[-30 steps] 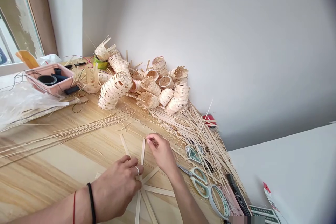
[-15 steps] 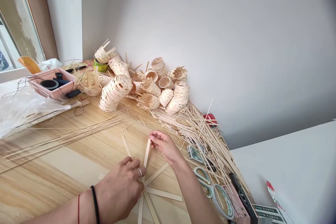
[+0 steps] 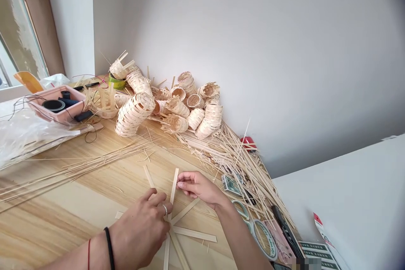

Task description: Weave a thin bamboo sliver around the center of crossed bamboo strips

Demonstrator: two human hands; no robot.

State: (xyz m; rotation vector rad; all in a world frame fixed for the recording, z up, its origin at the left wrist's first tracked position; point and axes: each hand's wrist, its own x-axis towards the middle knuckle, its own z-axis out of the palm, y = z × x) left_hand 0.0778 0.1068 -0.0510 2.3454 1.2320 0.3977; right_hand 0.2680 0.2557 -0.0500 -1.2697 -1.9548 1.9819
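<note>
Several flat bamboo strips (image 3: 194, 233) cross in a star on the wooden table. My left hand (image 3: 142, 223), with a ring and dark wristband, covers the crossing, fingers curled and pressed onto the strips. One strip (image 3: 174, 185) points away from me between my hands. At its right edge, near the far end, my right hand (image 3: 196, 187) is closed in a pinch; whatever is between thumb and finger is too small to make out. Another strip (image 3: 148, 176) sticks out beyond my left fingers. The centre of the star is hidden under my left hand.
Woven bamboo tubes (image 3: 134, 114) are heaped against the wall. Thin bamboo strands (image 3: 82, 166) lie at left, a pile of strips (image 3: 247, 168) at right. Scissors (image 3: 265, 240) and a black-handled tool (image 3: 286, 232) lie right of my forearm. A pink basket (image 3: 71, 114) stands back left.
My right hand has moved down along the strip from its tip, toward me. My left hand stays on the crossing. Small slivers now show below the right-hand strip. The view has shifted slightly.
</note>
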